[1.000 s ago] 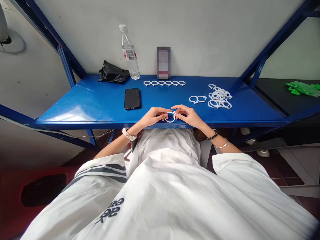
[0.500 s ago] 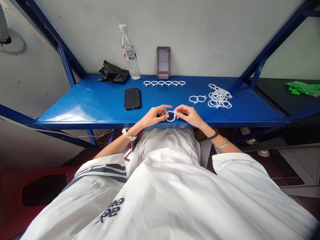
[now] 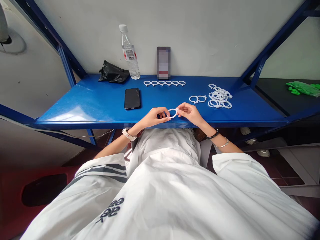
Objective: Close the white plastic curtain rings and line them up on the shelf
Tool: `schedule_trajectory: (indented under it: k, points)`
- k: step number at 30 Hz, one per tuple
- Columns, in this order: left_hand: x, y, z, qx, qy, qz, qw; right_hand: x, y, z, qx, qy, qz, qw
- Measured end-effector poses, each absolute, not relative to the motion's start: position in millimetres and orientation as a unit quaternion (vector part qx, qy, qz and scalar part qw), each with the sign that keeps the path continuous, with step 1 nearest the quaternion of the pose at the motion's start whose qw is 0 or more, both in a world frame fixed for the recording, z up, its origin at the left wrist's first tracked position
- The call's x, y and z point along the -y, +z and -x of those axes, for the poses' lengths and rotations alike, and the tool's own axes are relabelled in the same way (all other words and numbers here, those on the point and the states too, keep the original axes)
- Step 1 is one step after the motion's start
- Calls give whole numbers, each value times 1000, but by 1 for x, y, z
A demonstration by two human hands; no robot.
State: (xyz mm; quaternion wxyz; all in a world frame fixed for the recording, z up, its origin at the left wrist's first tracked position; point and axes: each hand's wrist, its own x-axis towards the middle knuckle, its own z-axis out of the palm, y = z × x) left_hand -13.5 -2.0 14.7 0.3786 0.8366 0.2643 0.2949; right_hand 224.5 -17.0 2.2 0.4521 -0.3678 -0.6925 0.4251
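Note:
Between my hands, just over the front edge of the blue table (image 3: 105,115), is a white plastic curtain ring (image 3: 172,117). My left hand (image 3: 157,116) pinches its left side between thumb and fingers. At the opposite side, my right hand (image 3: 188,111) grips the ring near its small eyelet, which the fingertips partly cover. Two more white rings (image 3: 197,99) lie touching each other beyond my right hand. A tangled pile of white rings (image 3: 220,96) lies to their right. Along the back, several white rings (image 3: 165,83) form a straight row with their eyelets toward me.
A black phone (image 3: 132,99) lies flat left of my hands. Behind it stand a clear water bottle (image 3: 131,60) and a crumpled black plastic bag (image 3: 113,72). An upright box with a blurred front (image 3: 163,63) leans by the wall. Blue metal posts (image 3: 66,65) frame the table.
The ring has turned and shifted slightly right. My left fingers have curled in from a more stretched pose, and my right hand has risen a little.

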Motion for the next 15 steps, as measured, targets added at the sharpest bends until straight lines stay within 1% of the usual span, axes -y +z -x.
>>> schedule_trajectory:
  k: [9,15]
  points:
    - [2,15,12,-255,298,-838,380,17,4,-225,691,443,354,448]
    - [4,16,13,-267,291,-838,376,16,1,-226,694,431,369,443]
